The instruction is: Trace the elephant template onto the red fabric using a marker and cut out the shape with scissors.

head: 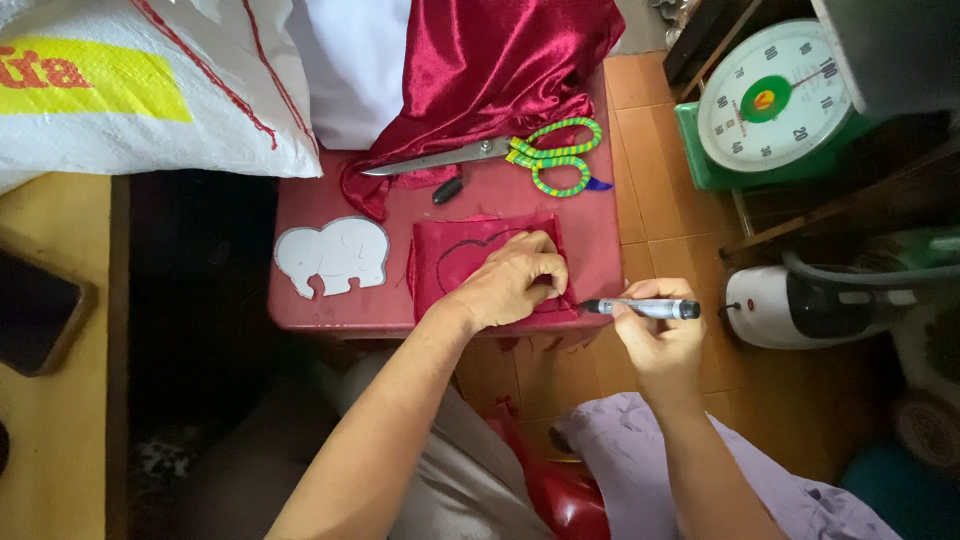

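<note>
My left hand [510, 282] presses flat on a small folded piece of dark red satin [450, 262] that lies on a red stool [300, 300]. A dark curved line is drawn on the cloth beside my fingers. My right hand [655, 340] holds a grey marker pen [645, 308] with its dark tip pointing left at the cloth's right edge. A grey elephant-shaped cutout [335, 255] lies on the stool left of the cloth.
Scissors with green and yellow handles [520, 152] and a black pen cap [447, 189] lie behind the cloth. More red satin [500, 60] is bunched at the back. A white sack [130, 80] sits back left, a green dial scale [770, 100] and an iron [800, 305] right.
</note>
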